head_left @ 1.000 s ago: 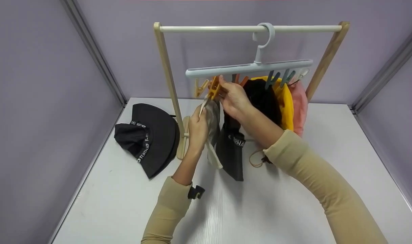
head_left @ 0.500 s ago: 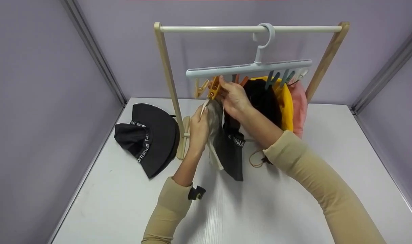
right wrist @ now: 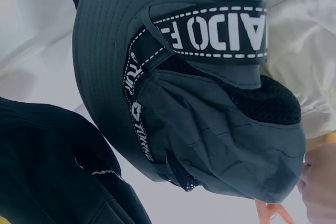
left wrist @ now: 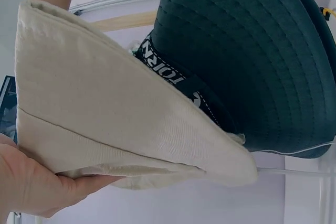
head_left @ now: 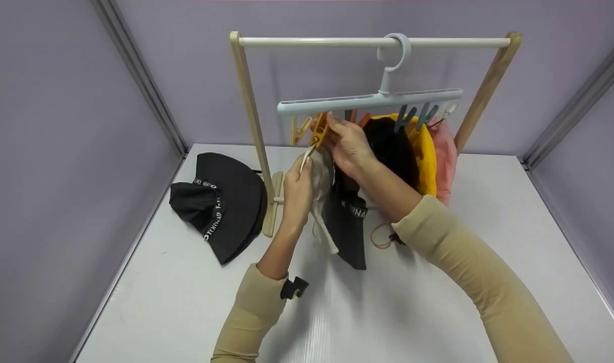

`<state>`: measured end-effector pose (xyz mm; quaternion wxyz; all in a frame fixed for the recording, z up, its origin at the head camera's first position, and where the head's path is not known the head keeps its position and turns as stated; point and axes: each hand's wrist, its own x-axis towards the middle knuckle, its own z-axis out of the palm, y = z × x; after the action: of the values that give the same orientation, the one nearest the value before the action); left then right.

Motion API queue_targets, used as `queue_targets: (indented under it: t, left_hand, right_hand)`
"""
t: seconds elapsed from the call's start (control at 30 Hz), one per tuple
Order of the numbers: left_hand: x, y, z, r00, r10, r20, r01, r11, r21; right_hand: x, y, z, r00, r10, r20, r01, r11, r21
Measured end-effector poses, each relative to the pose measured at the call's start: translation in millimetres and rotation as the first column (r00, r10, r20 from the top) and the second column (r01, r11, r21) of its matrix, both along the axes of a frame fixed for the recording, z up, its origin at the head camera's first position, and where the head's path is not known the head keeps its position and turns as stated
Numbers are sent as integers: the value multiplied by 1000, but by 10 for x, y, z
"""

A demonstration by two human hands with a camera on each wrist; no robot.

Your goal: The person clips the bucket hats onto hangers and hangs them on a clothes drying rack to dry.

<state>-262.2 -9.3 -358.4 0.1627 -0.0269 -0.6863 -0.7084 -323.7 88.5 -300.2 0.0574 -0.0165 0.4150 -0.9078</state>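
Observation:
My left hand (head_left: 297, 194) pinches the edge of a beige fabric hat (left wrist: 105, 93) and holds it up under the left half of a pale blue hanger (head_left: 332, 104). With thumb and fingers my right hand (head_left: 351, 146) grips a mustard-yellow clothespin (head_left: 319, 132) on that hanger. The clothespin's lower tip meets the upper edge of the beige hat. Right behind it hangs a dark brimmed hat with a lettered band (right wrist: 210, 129), below an orange clothespin (head_left: 363, 121). Part of the beige hat is hidden by my left hand in the head view.
The hanger hooks over the white rod (head_left: 312, 42) of a wooden rack. A black hat (head_left: 392, 151), a yellow hat (head_left: 428, 161) and a pink hat (head_left: 444, 156) hang at right. A pale yellow clothespin (head_left: 300, 130) hangs at left. Another black hat (head_left: 231, 201) lies on the white table (head_left: 150, 302).
The beige hat has shifted slightly right, its lower corner swinging the same way. My left hand has moved slightly right with it; my right hand stays on the clothespin.

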Motion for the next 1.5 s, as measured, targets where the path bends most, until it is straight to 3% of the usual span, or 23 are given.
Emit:
queue_targets:
  t: [0.3,0.4,0.57,0.73,0.97,1.27,1.5]
  left_hand:
    - [-62,5,82,1000,26,-17,-27,999,-23]
    - [-76,18,97,998,56,-26,-58,993,-103]
    - [-35,58,107,992,109,-59,-121,954,-275]
    - [-21,96,79,990,103,-99,-123,965,-233]
    - [-49,85,4,969,155,-192,-189,966,-176]
    - [-39,39,-22,946,190,-264,-261,927,-270]
    - [0,8,5,941,181,-285,-254,936,-245]
  right_hand:
    - [-16,-2,12,1000,-15,-5,15,1000,-20]
    - [-11,-2,13,1000,-17,-14,17,1000,-22]
    - [-3,-3,28,999,-2,-44,1,1000,-19]
    - [-1,17,29,1000,1,-28,-2,1000,-29]
    - [6,36,19,1000,10,-22,-11,1000,-13]
    - [-1,52,-9,1000,7,-26,-7,1000,2]
    - [-11,35,-27,999,-5,-32,5,1000,4]
